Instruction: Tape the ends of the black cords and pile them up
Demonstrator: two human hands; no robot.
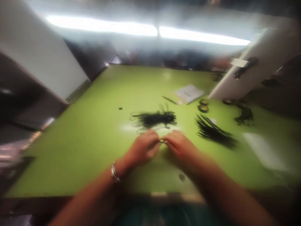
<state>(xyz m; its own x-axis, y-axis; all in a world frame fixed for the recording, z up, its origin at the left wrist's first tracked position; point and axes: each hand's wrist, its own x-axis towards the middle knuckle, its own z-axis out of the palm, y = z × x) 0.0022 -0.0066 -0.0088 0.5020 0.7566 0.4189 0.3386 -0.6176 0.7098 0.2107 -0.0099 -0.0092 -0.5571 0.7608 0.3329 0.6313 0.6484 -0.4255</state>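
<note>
My left hand [146, 146], with a bracelet at the wrist, is closed, its fingertips pinched together. My right hand [177, 143] meets it fingertip to fingertip, also pinched. A small thin piece [161, 141] shows between the two hands, too small and blurred to name. Just beyond my fingers lies a bundle of black looped cords [156, 118], loose loops pointing left. A second bundle of black cords [213, 131] lies to the right of my right hand. Both hands are above the green tabletop [94, 150].
Behind the cords are a white pad [189, 94], a dark pen [169, 100] and two rolls of tape [203, 105]. More black cords [244, 114] lie at the right near a white panel [249, 72]. A small black piece [120, 108] sits left. Bright tube lights [103, 25] hang above.
</note>
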